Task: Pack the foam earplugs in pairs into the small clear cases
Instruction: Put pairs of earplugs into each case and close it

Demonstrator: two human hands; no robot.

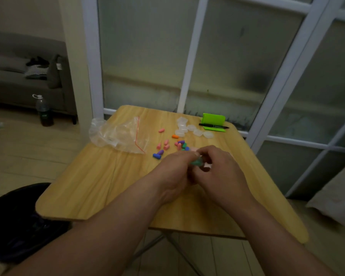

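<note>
Both hands meet over the middle of the wooden table (100,182). My left hand (175,174) and my right hand (219,172) pinch a small clear case with green earplugs (197,162) between their fingertips. Most of that case is hidden by the fingers. Loose foam earplugs (168,145) in pink, orange, blue, purple and green lie scattered just beyond the hands. Several empty clear cases (189,128) sit in a cluster farther back.
A crumpled clear zip bag (118,134) lies at the table's back left. A black marker (213,125) rests on a green notepad (214,119) at the back right corner. Glass doors stand behind the table; a bottle (43,110) stands on the floor at left.
</note>
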